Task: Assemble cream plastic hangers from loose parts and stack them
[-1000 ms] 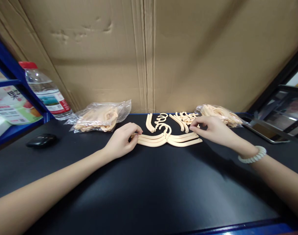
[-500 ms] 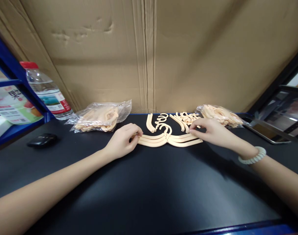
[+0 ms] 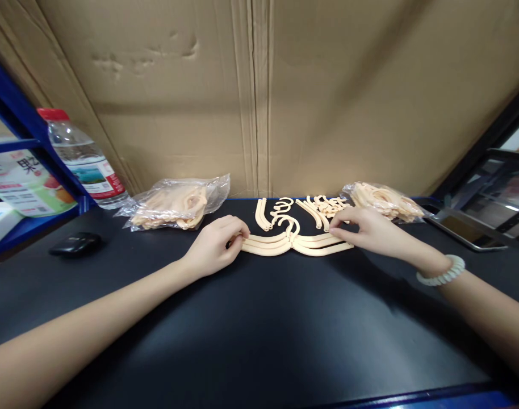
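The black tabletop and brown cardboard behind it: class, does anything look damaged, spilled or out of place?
The brown cardboard backdrop has crumpled dents at upper left, marring its smoother surface. On the black tabletop, small cream pieces lie jumbled at the back, looking untidy beside the neatly lined, curved cream strips.

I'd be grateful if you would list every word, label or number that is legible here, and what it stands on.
"果": large dark character on the white-and-green printed pack with fruit pictures; the character left of it and the smaller lines are too blurred.
Clear plastic bottle with a red cap: label print too small to read.
White box with blue print: unreadable.
Beige curved hanger pieces: no legible text.
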`<state>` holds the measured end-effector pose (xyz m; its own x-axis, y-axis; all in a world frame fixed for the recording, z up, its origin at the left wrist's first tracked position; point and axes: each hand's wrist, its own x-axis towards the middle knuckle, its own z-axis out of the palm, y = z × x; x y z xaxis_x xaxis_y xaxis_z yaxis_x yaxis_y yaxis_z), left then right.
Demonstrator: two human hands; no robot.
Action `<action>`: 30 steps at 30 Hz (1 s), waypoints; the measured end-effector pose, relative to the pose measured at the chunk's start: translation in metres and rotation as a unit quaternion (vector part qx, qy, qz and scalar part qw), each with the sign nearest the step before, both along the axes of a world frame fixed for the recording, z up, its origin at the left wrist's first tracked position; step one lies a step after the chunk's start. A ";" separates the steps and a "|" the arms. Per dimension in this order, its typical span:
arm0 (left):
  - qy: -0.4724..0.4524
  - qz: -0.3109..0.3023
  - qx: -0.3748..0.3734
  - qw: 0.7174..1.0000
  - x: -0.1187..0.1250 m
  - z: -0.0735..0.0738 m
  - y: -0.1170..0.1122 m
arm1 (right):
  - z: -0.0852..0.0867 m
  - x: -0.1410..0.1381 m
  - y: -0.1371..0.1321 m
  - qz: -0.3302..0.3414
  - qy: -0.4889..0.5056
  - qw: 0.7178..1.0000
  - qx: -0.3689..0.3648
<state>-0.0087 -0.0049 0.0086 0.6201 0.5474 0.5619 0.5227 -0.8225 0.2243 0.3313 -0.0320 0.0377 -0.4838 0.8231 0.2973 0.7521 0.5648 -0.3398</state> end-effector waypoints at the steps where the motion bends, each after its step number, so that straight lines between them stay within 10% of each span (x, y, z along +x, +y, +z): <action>1: 0.003 -0.001 -0.001 1.000 0.000 0.001 -0.001 | 0.000 0.002 0.000 0.008 -0.006 1.000 -0.005; 11: 0.052 -0.144 -0.062 0.986 0.001 0.004 -0.003 | 0.002 0.019 0.004 0.051 -0.062 0.996 -0.047; 30: 0.049 -0.103 -0.072 0.991 0.001 0.005 -0.006 | -0.003 0.004 0.002 0.056 -0.034 0.996 -0.059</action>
<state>-0.0079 -0.0105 0.0140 0.7743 0.4742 0.4190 0.3727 -0.8769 0.3036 0.3351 -0.0297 0.0345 -0.5896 0.7906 0.1653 0.7107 0.6051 -0.3588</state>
